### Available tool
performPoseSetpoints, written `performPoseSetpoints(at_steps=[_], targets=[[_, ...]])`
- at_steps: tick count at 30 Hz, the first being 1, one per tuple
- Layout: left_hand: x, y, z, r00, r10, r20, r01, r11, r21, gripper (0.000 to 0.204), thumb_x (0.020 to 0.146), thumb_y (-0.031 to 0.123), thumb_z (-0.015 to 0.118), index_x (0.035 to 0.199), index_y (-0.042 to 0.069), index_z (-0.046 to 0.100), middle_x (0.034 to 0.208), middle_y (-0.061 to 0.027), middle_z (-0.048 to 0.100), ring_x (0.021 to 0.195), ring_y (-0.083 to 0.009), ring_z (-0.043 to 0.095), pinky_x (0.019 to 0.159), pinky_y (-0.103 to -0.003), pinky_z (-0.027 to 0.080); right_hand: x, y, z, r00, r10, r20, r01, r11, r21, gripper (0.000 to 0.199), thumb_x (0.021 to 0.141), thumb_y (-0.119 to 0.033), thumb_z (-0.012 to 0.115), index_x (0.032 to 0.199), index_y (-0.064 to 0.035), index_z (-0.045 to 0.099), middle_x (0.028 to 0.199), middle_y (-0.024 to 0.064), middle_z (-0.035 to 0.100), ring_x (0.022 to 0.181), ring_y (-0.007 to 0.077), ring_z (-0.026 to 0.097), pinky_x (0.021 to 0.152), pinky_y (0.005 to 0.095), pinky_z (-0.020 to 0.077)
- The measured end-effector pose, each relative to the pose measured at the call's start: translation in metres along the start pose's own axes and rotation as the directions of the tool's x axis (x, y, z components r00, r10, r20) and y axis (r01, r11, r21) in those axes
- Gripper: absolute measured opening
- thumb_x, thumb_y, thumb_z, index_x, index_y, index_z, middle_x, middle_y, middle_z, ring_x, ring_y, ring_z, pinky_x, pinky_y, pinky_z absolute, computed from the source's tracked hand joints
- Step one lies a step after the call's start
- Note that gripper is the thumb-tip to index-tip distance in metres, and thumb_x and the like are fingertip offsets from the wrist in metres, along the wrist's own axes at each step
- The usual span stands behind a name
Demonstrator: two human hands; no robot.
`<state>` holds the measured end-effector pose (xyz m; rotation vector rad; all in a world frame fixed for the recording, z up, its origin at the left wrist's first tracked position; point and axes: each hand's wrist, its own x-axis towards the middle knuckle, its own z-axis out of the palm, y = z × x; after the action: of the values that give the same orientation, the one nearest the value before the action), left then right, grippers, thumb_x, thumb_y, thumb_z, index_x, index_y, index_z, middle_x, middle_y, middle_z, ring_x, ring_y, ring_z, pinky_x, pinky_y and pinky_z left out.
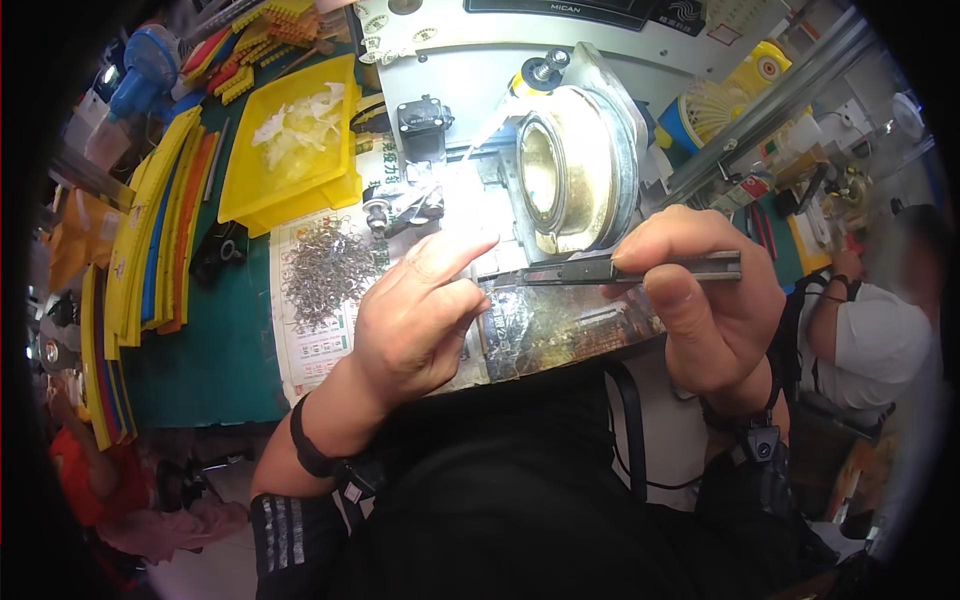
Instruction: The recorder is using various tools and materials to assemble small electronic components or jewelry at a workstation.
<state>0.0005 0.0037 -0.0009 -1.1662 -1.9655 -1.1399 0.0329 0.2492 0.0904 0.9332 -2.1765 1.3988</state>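
Observation:
My right hand (722, 315) grips a dark utility knife (580, 272), held level between thumb and fingers with its tip end toward the left. Close to that tip, my left hand (412, 318) has its index finger stretched forward and its other fingers curled together. What those curled fingers hold, if anything, is too small to make out. Beside the left hand lies a heap of small metal pieces (322, 272) on printed paper (310, 365). Just beyond the knife stands a thick, worn metal ring (572, 175) on a machine.
A yellow bin (300, 200) with translucent white scraps stands at the far left. Long coloured strips (160, 240) lie on the green mat (225, 360). A small clamp-like metal fixture (405, 207) sits behind my left hand. At the right, another person (875, 340) sits nearby.

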Motion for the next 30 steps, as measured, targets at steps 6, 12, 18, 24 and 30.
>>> performPoseSetpoints(at_steps=[6,12,18,24,30], targets=[[-0.001,0.0,-0.001,1.0,0.004,0.004,-0.004,1.0,-0.012,0.026,0.073,-0.005,0.076,0.093,0.0,0.061,0.121,-0.0244,0.067,0.105,-0.0435,0.067,0.088,-0.044,0.056,0.002,-0.002,0.002,0.999,0.029,-0.029,-0.029,0.999,0.015,0.015,0.097,-0.012,0.069,0.098,0.002,0.067,0.083,0.0111,0.069,0.065,0.0192,0.064,0.06,0.0283,0.0485],[0.0,0.0,0.0,1.0,0.009,0.011,-0.009,1.0,-0.014,0.026,0.073,-0.005,0.076,0.094,0.0,0.061,0.122,-0.0248,0.067,0.106,-0.0437,0.067,0.088,-0.046,0.055,0.003,-0.003,0.001,0.999,0.028,0.04,-0.027,1.0,-0.013,0.013,0.096,-0.012,0.069,0.096,0.0004,0.068,0.082,0.0103,0.069,0.065,0.0199,0.065,0.06,0.029,0.049],[0.002,0.003,-0.001,0.996,0.039,0.078,-0.038,0.999,-0.021,0.025,0.073,-0.004,0.076,0.093,0.0,0.062,0.123,-0.025,0.066,0.106,-0.0451,0.066,0.089,-0.046,0.055,0.002,0.0,0.007,0.997,0.0,0.072,0.004,0.999,-0.054,0.011,0.095,-0.011,0.069,0.094,-0.0003,0.066,0.084,0.0112,0.07,0.067,0.0205,0.066,0.06,0.0301,0.0497],[-0.002,0.002,0.001,1.0,0.001,0.021,0.0,0.999,-0.04,0.025,0.074,-0.004,0.077,0.095,0.0,0.063,0.124,-0.0303,0.064,0.116,-0.0497,0.063,0.096,-0.049,0.053,-0.059,0.022,-0.034,0.846,0.459,-0.273,-0.242,0.785,0.57,0.02,0.1,-0.006,0.056,0.116,0.0054,0.059,0.089,0.0138,0.069,0.074,0.0188,0.069,0.067,0.0302,0.058],[-0.008,0.01,-0.002,0.993,-0.099,0.063,0.101,0.995,-0.022,0.014,0.084,-0.001,0.073,0.094,0.0,0.063,0.129,-0.0339,0.061,0.122,-0.0488,0.06,0.105,-0.05,0.047,-0.102,0.071,-0.051,0.44,0.887,-0.143,-0.894,0.447,0.023,0.037,0.097,-0.017,0.069,0.126,0.0001,0.056,0.079,0.0085,0.067,0.063,0.0137,0.065,0.055,0.0255,0.0504]])
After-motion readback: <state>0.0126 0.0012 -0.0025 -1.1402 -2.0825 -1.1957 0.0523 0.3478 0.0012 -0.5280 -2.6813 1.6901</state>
